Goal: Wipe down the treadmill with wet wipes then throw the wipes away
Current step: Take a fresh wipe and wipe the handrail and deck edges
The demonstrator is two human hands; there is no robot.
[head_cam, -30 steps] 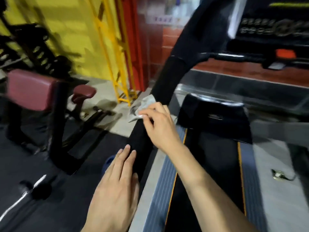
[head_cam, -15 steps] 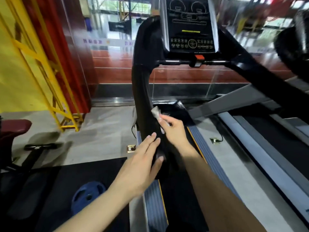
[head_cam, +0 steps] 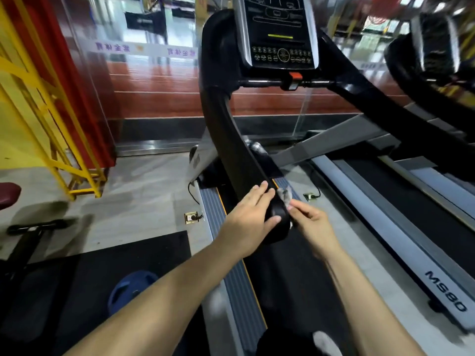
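Note:
The black treadmill's left handrail (head_cam: 228, 134) curves down from the console (head_cam: 279, 32) to its rounded end near my hands. My left hand (head_cam: 253, 214) lies over that end, fingers on top and thumb curled round its near side. My right hand (head_cam: 309, 222) is just right of the rail end and pinches a crumpled white wet wipe (head_cam: 284, 194) against the rail's right side. The belt (head_cam: 290, 273) runs dark below both forearms.
A second treadmill (head_cam: 401, 227) marked MS80 stands close on the right. A yellow metal frame (head_cam: 61, 140) stands at the left, with a blue weight plate (head_cam: 131, 286) and a black floor mat (head_cam: 102, 265) below it. A floor socket (head_cam: 191, 217) sits beside the treadmill deck.
The wipe and my right hand have slid down the handrail to its lower end. My left hand has moved from flat beside the rail to lying over the rail end. The view has tilted up to the console.

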